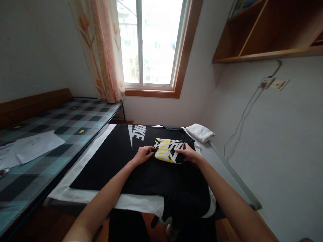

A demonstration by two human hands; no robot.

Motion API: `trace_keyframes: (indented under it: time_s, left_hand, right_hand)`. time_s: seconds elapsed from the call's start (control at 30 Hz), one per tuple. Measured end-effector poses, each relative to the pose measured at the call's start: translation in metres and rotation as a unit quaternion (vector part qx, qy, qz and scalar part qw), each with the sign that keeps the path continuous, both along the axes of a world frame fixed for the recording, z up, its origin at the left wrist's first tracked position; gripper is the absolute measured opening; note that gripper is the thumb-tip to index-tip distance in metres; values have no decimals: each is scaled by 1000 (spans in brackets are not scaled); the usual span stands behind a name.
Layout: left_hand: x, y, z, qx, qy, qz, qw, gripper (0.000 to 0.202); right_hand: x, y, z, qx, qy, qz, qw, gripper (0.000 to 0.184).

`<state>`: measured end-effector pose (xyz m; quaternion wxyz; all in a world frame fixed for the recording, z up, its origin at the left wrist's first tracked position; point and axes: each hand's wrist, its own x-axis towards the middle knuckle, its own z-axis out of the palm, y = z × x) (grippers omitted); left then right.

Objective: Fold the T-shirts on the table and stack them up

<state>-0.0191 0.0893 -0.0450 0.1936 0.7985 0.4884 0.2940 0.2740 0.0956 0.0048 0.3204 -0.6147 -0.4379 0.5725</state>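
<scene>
A small folded garment [168,150] with white and yellow print lies on top of a black T-shirt [141,168] spread flat over a table. My left hand [143,154] grips the folded garment's left edge, fingers curled on it. My right hand [188,153] holds its right edge in the same way. The black shirt carries a large white logo [137,134] near its far end and hangs over the near table edge.
A folded white cloth [200,132] sits at the table's far right corner. A white sheet [83,158] lies under the black shirt. To the left stands a bed with a checked cover [63,124] and papers [30,145]. Window, curtain and a wall shelf [267,30] are behind.
</scene>
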Motion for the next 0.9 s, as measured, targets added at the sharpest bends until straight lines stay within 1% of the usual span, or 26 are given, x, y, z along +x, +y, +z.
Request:
trace_keyframes:
  time_s: [0.07, 0.13, 0.17, 0.2, 0.27, 0.37, 0.4, 0.47, 0.53, 0.57, 0.67, 0.77, 0.83, 0.87, 0.9]
  left_hand:
    - [1, -1, 2, -2, 10, 0, 1000, 26]
    - [2, -2, 3, -2, 21, 0, 1000, 26]
    - [2, -2, 4, -1, 24, 0, 1000, 26]
    - [2, -3, 4, -1, 26, 1, 1000, 26]
    - [2, -3, 4, -1, 28, 1, 1000, 25]
    - [2, -4, 5, -2, 29, 1, 1000, 26]
    - [2, -5, 5, -3, 31, 1, 1000, 26]
    - [1, -6, 6, -4, 36, -1, 999, 26]
    - [0, -7, 8, -5, 45, -7, 999, 24]
    - [0, -8, 9, -5, 50, -11, 999, 22]
    - [0, -10, 13, -12, 62, -18, 998, 22]
    - [0, -11, 16, -16, 70, -16, 997, 23]
    - [0, -12, 17, -19, 74, -15, 997, 24]
    - [0, -12, 17, -21, 73, -15, 997, 24]
    - [0, -13, 17, -22, 71, -17, 997, 25]
  right_hand:
    - [0, 1, -5, -7, 83, -24, 996, 59]
    - [-3, -1, -9, 10, 165, -36, 986, 38]
    - [-5, -3, -9, 20, 195, -35, 980, 33]
    - [-7, -5, -8, 28, 215, -30, 976, 31]
    - [-12, -13, -5, 22, 221, -8, 975, 40]
    - [-15, -23, -1, -8, 187, 37, 982, 60]
    - [-13, -24, 2, -13, 171, 47, 984, 65]
    - [-5, -23, 9, -10, 133, 57, 990, 67]
    - [12, -17, 24, 0, 74, 60, 995, 66]
    - [23, -12, 34, 4, 38, 62, 997, 66]
    - [56, 6, 75, 14, -75, 76, 994, 66]
    - [81, 25, 117, 6, -170, 98, 980, 65]
    - [93, 37, 140, 8, -194, 100, 976, 63]
    - [98, 43, 149, 19, -190, 89, 978, 62]
    - [103, 50, 158, 38, -175, 63, 982, 59]
